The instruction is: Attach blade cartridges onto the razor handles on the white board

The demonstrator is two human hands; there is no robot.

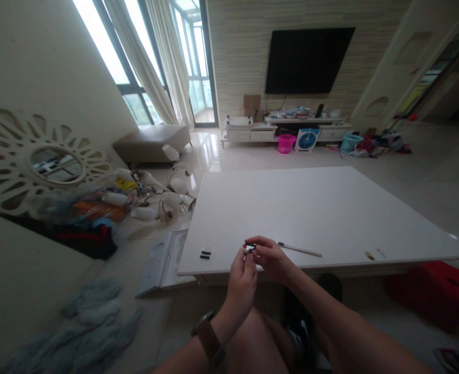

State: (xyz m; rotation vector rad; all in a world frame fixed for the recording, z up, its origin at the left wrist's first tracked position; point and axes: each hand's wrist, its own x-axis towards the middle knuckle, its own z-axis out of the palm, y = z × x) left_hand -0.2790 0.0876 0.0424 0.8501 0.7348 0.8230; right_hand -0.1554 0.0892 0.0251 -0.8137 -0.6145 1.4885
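Both hands meet over the near edge of the white table (292, 208). Pinched between their fingers is a small black-and-white piece (250, 249), partly covered, its kind too small to make out. My left hand (243, 272) grips it from below with closed fingers. From the right, my right hand (270, 255) closes its fingertips on the same piece. A thin pale stick with a dark end (301, 250) lies just right of the hands. Left of them are small black strips (205, 255) on the tabletop.
Small yellow-and-dark bits (369, 255) lie near the table's right front. A red stool-like object (434, 291) stands below that corner. On the floor at left are a lamp with several white shades (178, 186), an opened white box (157, 265) and grey fluffy cloth (93, 322).
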